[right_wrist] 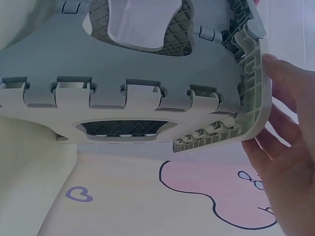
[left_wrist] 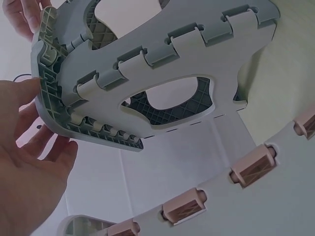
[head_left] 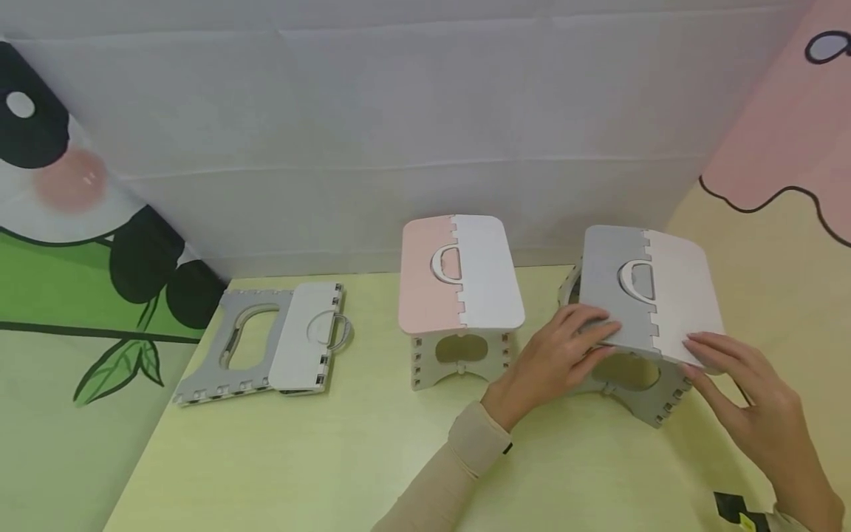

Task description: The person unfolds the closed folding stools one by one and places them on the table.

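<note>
My left hand (head_left: 558, 355) and right hand (head_left: 764, 395) hold the grey-and-white stool (head_left: 685, 292) by its near edge, right on the worktop (head_left: 279, 458); a pink-and-white stool (head_left: 488, 281) neighbours it, a flattened stool (head_left: 302, 340) farther left.

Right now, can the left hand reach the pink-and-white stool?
Likely yes: nothing visible separates the left hand from the pink-and-white stool, though that hand rests on the other standing stool.
</note>
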### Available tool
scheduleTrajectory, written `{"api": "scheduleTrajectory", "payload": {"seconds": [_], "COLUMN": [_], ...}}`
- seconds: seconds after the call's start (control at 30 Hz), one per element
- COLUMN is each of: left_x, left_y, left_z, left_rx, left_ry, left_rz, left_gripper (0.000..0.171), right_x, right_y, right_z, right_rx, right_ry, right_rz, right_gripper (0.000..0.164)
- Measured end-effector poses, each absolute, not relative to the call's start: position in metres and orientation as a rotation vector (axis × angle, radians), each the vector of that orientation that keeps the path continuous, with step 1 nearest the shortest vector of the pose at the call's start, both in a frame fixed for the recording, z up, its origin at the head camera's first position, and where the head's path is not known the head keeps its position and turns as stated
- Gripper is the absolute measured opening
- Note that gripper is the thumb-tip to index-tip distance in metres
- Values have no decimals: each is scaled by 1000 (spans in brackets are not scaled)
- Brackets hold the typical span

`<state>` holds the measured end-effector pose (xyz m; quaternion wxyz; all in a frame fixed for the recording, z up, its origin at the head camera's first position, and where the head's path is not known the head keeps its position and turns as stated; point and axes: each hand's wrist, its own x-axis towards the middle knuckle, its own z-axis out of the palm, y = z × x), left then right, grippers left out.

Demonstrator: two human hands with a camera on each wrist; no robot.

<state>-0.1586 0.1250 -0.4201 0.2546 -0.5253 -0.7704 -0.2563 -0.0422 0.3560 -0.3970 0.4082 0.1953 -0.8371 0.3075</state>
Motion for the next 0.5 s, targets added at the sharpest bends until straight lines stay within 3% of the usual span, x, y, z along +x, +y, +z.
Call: {"api": "scheduleTrajectory", "payload": {"seconds": [0.5], "left_x": [-152], "left_y": [112], "left_z": [-413], "left_rx": [-1316], "left_ry": [-2079], "left_rz": [-638], "left_gripper": [26], "right_x": [-43], "right_y": [337], "right_z": [-388], "right_rx": [557], "right_ry": [-2019], "right_rz": [849], "right_gripper": [56]}}
